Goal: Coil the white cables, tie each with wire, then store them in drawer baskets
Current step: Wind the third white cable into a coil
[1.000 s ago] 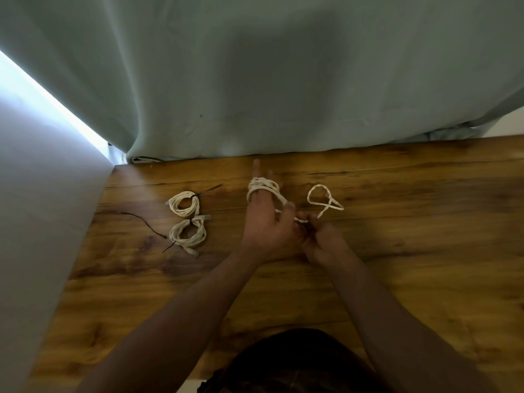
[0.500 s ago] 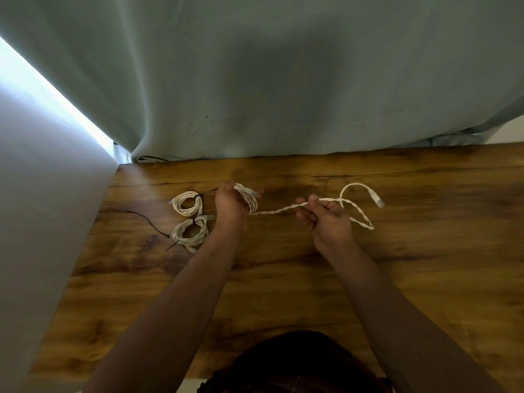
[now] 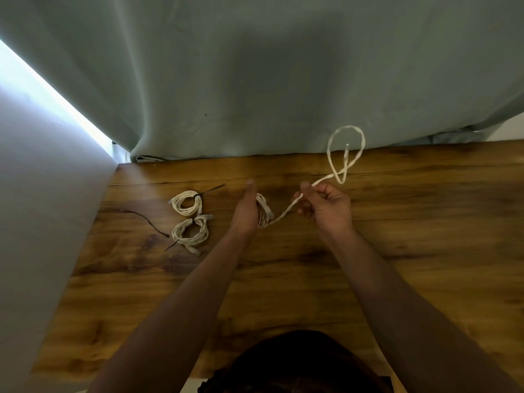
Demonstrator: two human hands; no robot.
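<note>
My left hand (image 3: 244, 212) stands edge-on above the wooden table (image 3: 411, 251) with its fingers straight, and several turns of the white cable (image 3: 263, 211) are wound around it. From that coil the cable runs right to my right hand (image 3: 326, 207), which pinches it between thumb and fingers. Beyond the right hand the free end (image 3: 346, 150) swings up in a loop in the air, its plug hanging inside the loop. Two coiled and tied white cables lie to the left: the far coil (image 3: 185, 202) and the near coil (image 3: 191, 233).
A loose black tie wire (image 3: 147, 222) lies left of the tied coils. A grey-green curtain (image 3: 255, 95) hangs along the table's far edge. A grey wall (image 3: 42, 208) borders the table on the left.
My left hand opened from a fist to straight fingers and shifted right. My right hand rose slightly, and the cable's free end flipped up off the table into an airborne loop.
</note>
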